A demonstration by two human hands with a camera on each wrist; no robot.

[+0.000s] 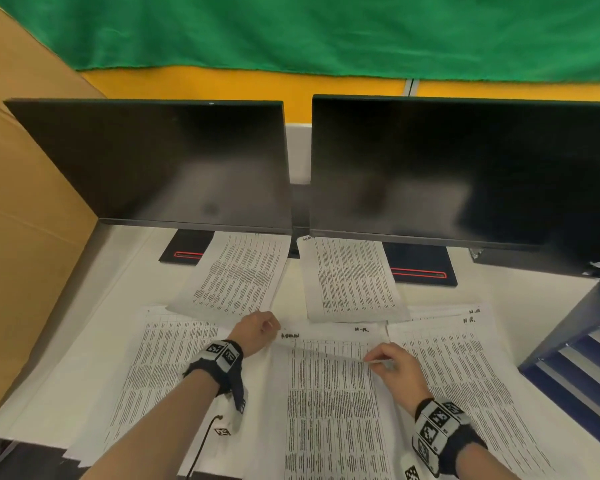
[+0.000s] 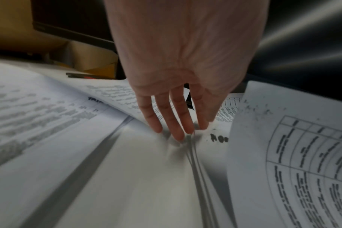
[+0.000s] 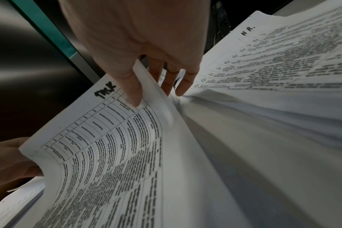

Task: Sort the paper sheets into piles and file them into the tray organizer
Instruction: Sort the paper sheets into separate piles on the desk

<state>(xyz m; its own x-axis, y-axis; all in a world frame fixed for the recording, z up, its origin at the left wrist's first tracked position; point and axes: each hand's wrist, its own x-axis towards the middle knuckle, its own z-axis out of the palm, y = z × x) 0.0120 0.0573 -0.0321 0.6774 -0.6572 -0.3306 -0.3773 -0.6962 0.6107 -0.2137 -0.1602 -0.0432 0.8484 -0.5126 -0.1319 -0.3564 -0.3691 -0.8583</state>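
Observation:
Printed paper sheets cover the desk in overlapping piles. My right hand pinches the top right corner of the middle sheet, thumb above and fingers below, and that corner is lifted. In the right wrist view this sheet curls up, with a handwritten mark at its top; my right hand grips its edge. My left hand is at the sheet's top left corner. Its straight fingers press on the sheets underneath, beside the raised sheet. The dark blue tray organizer stands at the right edge.
Two dark monitors stand at the back on black bases. Two sheets lie in front of them. A pile marked H.R. lies right, another pile left. A cardboard panel walls the left side.

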